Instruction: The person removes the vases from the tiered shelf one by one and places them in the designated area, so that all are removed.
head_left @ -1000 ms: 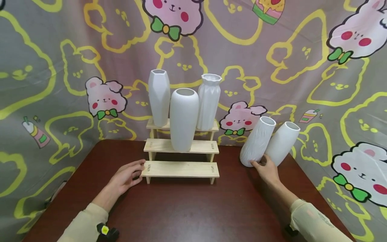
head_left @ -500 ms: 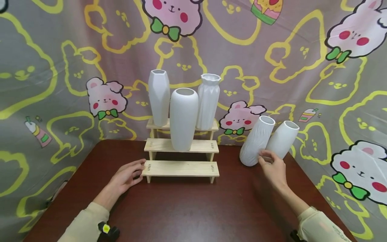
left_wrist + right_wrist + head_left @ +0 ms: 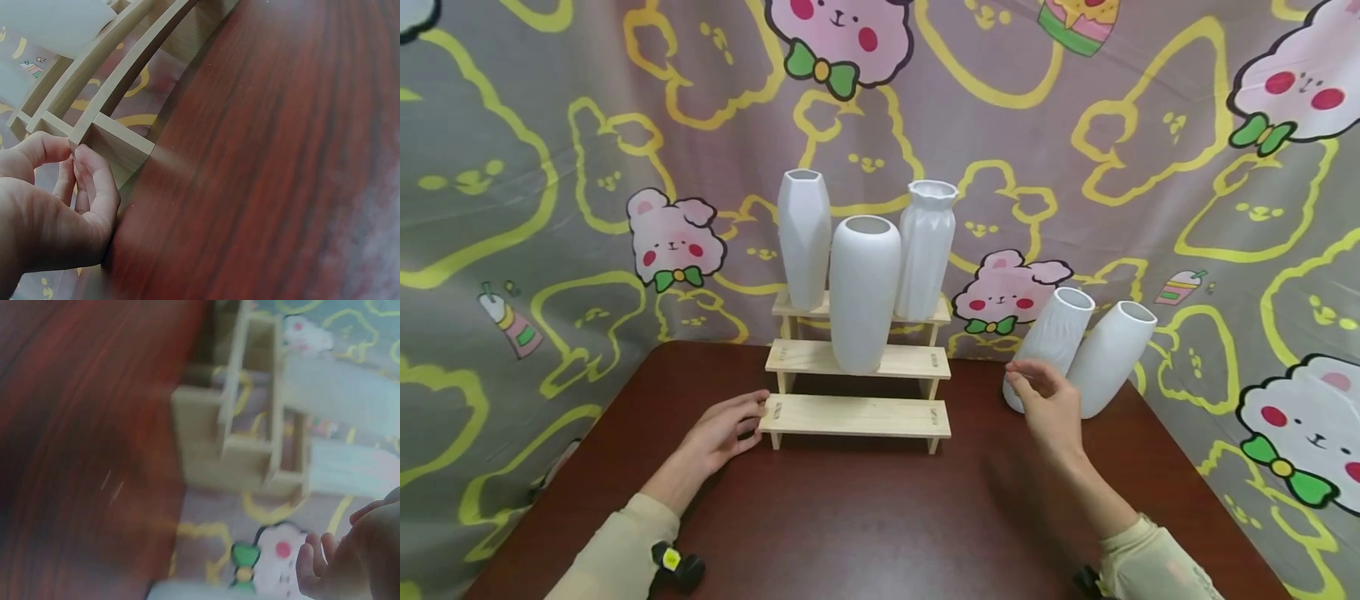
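My left hand [image 3: 727, 427] is at the left end of a three-step wooden stand [image 3: 853, 415]. In the left wrist view its thumb and index finger pinch the corner of the lowest step [image 3: 84, 128]. Raised in front of two white vases at the right is my right hand [image 3: 1051, 408], its fingers loosely bent and holding nothing. It overlaps the lower part of the textured vase [image 3: 1060, 327]. A smooth vase [image 3: 1114, 358] leans beside that one. In the right wrist view the right hand [image 3: 344, 562] is blurred, with bare fingertips.
On the middle step stands a smooth tall vase [image 3: 865, 292]. A faceted vase [image 3: 805, 242] and a ruffled-rim vase [image 3: 927, 254] stand on the top step. The dark red table [image 3: 865, 517] meets a cartoon-print cloth [image 3: 700, 158] behind.
My right hand has let go of the textured vase's base, drawn back and risen, then swung slightly left. My left hand stays at the stand. The head view has shifted slightly.
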Available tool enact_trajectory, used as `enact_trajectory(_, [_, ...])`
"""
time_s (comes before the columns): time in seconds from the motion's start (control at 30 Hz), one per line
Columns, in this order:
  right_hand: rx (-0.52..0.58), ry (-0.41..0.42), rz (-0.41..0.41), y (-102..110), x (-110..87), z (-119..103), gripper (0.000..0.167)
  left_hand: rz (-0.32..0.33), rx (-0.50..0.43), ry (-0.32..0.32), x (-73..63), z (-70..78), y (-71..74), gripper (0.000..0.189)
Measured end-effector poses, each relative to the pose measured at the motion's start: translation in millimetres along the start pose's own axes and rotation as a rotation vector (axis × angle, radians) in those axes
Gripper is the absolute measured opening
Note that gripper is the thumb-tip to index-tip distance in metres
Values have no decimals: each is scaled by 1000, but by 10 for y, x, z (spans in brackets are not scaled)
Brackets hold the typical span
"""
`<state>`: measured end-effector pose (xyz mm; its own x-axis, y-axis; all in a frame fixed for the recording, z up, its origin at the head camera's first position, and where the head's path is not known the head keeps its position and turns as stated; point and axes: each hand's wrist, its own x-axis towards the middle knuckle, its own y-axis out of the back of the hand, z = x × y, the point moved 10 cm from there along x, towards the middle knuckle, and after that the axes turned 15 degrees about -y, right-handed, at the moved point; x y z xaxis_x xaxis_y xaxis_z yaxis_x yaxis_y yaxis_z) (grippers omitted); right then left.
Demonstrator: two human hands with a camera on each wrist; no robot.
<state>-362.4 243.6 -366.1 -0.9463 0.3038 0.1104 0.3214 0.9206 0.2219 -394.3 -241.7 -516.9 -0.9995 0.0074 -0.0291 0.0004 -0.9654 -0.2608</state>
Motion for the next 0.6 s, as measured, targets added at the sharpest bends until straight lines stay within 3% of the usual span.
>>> enact_trajectory(0.27, [161,11,-103,-499,-118,-174,24,17,20,13,10,-43,14,60])
enact_trajectory(0.5, [107,208,-88,-806,-364,-639,29,11,47,5,27,-19,37,59])
enact_trajectory(0.6, [99,238,-87,-915,-446,-752,32,12,42,6,25,-30,43,58])
